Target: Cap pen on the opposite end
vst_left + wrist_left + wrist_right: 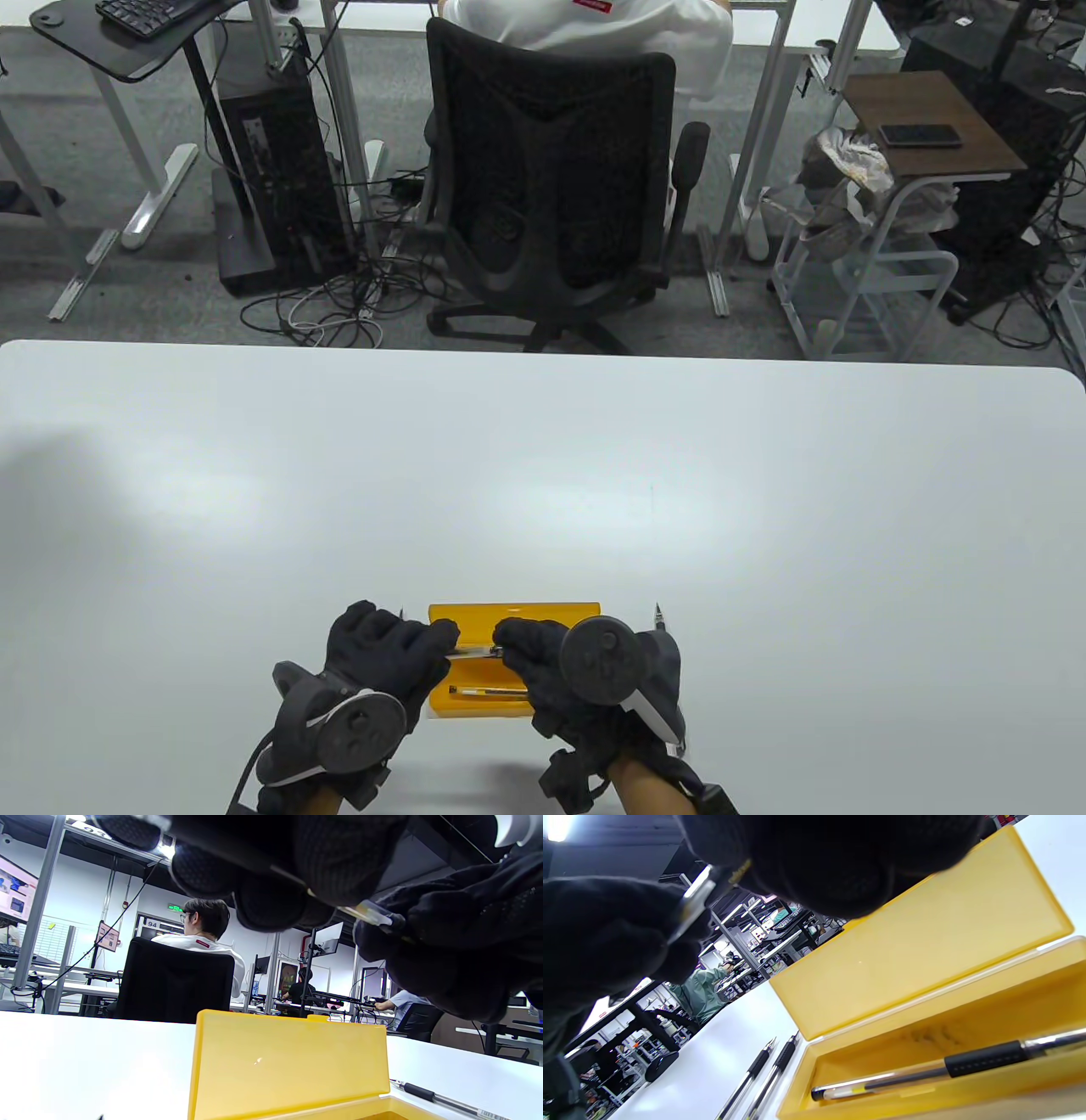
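From above, the left hand [386,649] and right hand [543,658] both pinch one pen [472,652] over the yellow box [514,613], and both wrist views show it between them, but I can't tell if the cap is on.

Table view: high, looking down and forward across the white table [543,475], hands entering at 6 o'clock, office chair [551,187] beyond the far edge at 12. Left wrist view: very low, near tabletop level, facing the room, close behind the yellow case [288,1065], gloved fingers filling 12 to 2 o'clock. Right wrist view: close, rolled sideways, table running toward 7 o'clock, case interior at 4. All three share the yellow case; both wrist views share its raised lid.
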Demonstrator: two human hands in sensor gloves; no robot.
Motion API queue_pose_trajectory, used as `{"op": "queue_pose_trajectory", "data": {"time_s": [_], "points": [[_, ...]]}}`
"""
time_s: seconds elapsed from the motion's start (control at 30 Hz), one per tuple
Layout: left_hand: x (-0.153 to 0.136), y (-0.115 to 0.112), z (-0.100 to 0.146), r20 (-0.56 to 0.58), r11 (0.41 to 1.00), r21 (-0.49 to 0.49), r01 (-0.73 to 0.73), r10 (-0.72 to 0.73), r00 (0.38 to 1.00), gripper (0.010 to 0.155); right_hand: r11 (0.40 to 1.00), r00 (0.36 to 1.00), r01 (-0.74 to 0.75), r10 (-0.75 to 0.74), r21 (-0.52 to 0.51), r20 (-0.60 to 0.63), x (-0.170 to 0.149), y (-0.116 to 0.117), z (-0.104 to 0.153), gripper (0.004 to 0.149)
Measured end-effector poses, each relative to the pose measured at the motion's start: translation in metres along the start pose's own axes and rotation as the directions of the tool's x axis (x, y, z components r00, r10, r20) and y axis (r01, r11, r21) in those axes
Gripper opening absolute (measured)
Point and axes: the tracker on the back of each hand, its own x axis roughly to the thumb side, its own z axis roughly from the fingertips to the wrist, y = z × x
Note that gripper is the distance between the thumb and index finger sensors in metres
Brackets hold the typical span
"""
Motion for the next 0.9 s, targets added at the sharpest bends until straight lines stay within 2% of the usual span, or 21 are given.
{"op": "queue_pose_trajectory", "data": {"time_s": [0.17,0.4,0.67,0.9], "points": [[0.003,-0.001,-0.001,0.020,1.000,-0.021,0.017,-0.017,1.000,0.045,0.999,1.000,0.003,-0.002,0.040,-0.019,-0.002,0.002,-0.001,0.045],[0.012,0.000,-0.001,0.063,0.998,-0.026,0.062,-0.060,0.996,0.045,0.995,0.997,-0.071,0.072,0.076,-0.004,0.001,0.001,-0.001,0.045],[0.011,0.001,0.000,0.054,1.000,-0.009,0.024,-0.024,0.998,0.044,0.988,0.988,-0.145,0.142,0.046,0.058,0.014,0.003,0.002,0.047],[0.013,-0.009,-0.002,0.049,0.997,-0.055,0.047,-0.044,0.998,0.044,0.981,0.985,-0.173,0.170,0.086,0.044,0.009,0.006,0.002,0.048]]}}
